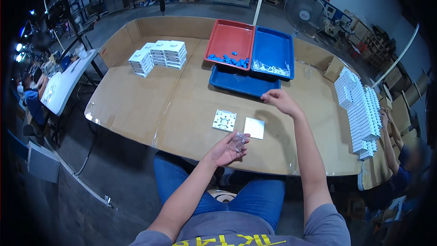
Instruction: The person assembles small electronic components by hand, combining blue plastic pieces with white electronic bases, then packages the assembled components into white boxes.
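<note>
Head view: white stacks look finished, but our open base and flat cover lie unjoined, left hand gripping clear plastic, right hand pinched together, any contents unclear.

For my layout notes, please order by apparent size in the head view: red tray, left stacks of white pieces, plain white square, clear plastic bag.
1. Red tray
2. Left stacks of white pieces
3. Plain white square and clear plastic bag: unsure; the left hand partly hides the bag.

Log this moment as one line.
left hand: holding clear plastic bag | right hand: near front blue tray | white housing, white square plate: on cardboard
</note>
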Motion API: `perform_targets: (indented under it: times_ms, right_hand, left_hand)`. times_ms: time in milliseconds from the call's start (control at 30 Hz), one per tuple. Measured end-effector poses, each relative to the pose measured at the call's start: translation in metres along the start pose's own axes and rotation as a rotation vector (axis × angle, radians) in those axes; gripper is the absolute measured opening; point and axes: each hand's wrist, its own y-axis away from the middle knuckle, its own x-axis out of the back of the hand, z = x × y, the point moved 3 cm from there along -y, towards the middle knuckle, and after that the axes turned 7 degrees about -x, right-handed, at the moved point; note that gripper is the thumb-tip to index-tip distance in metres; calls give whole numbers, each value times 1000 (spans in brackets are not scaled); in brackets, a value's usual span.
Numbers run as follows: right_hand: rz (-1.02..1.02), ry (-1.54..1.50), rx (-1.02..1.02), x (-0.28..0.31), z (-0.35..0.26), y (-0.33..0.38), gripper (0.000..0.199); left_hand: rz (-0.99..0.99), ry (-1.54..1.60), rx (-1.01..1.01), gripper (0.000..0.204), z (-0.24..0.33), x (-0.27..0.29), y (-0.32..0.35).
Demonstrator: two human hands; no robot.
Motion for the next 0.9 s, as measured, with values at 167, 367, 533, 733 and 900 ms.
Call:
perform_targets:
  times_ms: [167,367,533,733,900]
  right_hand:
    - [415,323,-36,57,59,-81,18]
    - [577,546,-130,75,64,-142,16]
    - [521,545,-202,93,87,-183,14]
    - [347,653,-373,95,92,-210,19]
    - [470,600,-228,96,92,-219,22]
  left_hand:
    - [-120,119,-28,51,-2,29,-16]
    - [-88,180,6,51,0,27,-12]
    - [-25,196,52,51,-2,25,-18]
    - [-12,200,48,52,1,27,-17]
    - [-23,207,56,53,-1,27,-21]
